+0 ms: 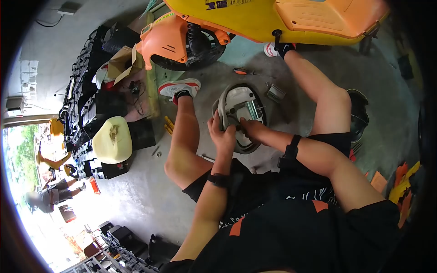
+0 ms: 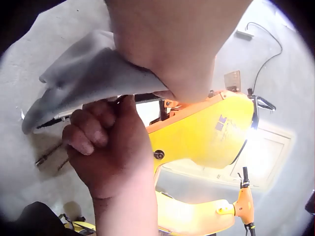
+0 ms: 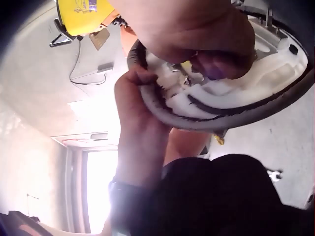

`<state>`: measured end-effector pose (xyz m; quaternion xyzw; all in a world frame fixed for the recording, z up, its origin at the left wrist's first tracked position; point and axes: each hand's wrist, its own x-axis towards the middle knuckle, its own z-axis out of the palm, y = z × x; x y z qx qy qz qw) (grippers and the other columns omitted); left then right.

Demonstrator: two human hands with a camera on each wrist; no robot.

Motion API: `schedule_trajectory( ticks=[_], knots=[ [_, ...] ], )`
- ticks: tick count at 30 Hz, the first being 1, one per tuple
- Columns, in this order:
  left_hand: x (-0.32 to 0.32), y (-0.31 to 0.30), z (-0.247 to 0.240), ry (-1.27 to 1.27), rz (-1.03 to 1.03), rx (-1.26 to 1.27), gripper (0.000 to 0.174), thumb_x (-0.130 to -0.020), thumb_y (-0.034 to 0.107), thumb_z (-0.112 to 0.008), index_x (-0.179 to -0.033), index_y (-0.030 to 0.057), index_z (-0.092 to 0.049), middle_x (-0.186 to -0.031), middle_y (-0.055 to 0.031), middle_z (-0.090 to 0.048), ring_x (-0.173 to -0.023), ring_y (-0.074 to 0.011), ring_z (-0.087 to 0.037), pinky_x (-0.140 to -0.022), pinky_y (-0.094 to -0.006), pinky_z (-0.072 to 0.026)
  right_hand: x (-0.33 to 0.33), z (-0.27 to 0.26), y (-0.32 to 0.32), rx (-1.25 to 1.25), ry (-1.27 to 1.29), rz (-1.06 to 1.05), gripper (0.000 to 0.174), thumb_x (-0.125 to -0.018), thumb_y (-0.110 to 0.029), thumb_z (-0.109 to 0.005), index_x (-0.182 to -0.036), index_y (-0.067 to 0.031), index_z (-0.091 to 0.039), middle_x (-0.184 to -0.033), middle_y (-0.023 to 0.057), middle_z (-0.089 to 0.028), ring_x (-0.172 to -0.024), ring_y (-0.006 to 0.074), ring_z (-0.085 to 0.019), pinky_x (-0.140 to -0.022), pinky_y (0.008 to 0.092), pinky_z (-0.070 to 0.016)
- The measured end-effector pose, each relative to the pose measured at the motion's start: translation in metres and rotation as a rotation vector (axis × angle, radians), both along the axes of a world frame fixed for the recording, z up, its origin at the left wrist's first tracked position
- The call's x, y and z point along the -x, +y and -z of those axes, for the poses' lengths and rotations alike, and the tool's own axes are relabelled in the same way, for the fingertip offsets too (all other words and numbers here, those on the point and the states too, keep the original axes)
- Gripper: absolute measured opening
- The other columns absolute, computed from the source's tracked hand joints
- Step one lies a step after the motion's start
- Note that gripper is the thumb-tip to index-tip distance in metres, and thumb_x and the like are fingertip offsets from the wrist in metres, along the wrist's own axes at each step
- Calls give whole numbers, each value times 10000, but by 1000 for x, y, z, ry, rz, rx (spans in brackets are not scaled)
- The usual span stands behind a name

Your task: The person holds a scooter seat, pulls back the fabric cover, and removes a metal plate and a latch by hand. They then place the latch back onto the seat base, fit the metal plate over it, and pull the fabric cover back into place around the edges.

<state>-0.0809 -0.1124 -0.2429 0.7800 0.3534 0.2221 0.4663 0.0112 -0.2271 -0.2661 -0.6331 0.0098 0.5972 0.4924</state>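
An upturned scooter seat (image 1: 242, 102) lies between the person's legs, its white plastic base (image 3: 246, 96) facing up and a grey cover (image 2: 93, 73) wrapped round its rim. The left hand (image 1: 223, 135) grips the near left rim, thumb over the edge, as the right wrist view also shows of the left hand (image 3: 142, 103). Close beside it, the right hand (image 1: 252, 129) reaches over the base. Its curled fingers pinch the cover's edge; in the left wrist view this right hand (image 2: 110, 132) looks like a fist at that edge.
Beyond the feet stands a yellow and orange scooter (image 1: 241, 22). A screwdriver (image 1: 243, 71) and a small metal box-shaped thing (image 1: 275, 92) lie on the floor past the seat. To the left are a cream foam seat cushion (image 1: 111, 148) and an opened cardboard box (image 1: 122, 65).
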Motion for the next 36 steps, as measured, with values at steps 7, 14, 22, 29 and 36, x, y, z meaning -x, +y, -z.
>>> schedule_trajectory(
  ticks=[7,14,22,29,36],
  knots=[
    [-2,2,-4,-12,-23,60,679,-677,115,-603,-1343,-8,-553,-1185,-169,-511,-1116,-326,-555,-964,-368,-460,-5,8,-2,-176,368,30,507,-1021,-559,-394,-902,-112,-602,-598,-29,-442,-431,92,-346,-407,278,-247],
    [1,10,4,-10,-97,98,694,-652,100,-600,-1338,-4,-567,-1148,-168,-531,-1092,-313,-572,-947,-361,-468,-5,19,4,-324,-630,16,544,-1010,-509,-463,-883,-25,-677,-627,97,-592,-544,248,-566,-544,381,-446],
    [-1,12,-10,34,41,27,686,-648,73,-600,-1330,3,-578,-1163,-156,-543,-1079,-305,-584,-943,-351,-469,-70,-11,-8,-200,-1420,-396,418,-862,-435,-688,-725,-40,-689,-715,159,-646,-717,358,-647,-650,466,-496],
    [-1,13,-10,2,190,-6,679,-619,11,-598,-1298,4,-596,-1140,-148,-547,-1064,-300,-584,-936,-343,-466,-82,8,-9,-169,-1462,-452,449,-844,-507,-662,-802,-61,-690,-755,130,-651,-766,345,-648,-722,453,-486],
    [-2,13,-14,-2,270,-13,705,-593,70,-590,-1293,-19,-586,-1122,-138,-562,-1052,-270,-600,-938,-310,-456,-85,11,-8,-157,-1649,-389,450,-822,-552,-651,-847,-106,-703,-870,58,-648,-964,269,-618,-880,415,-431]
  ],
)
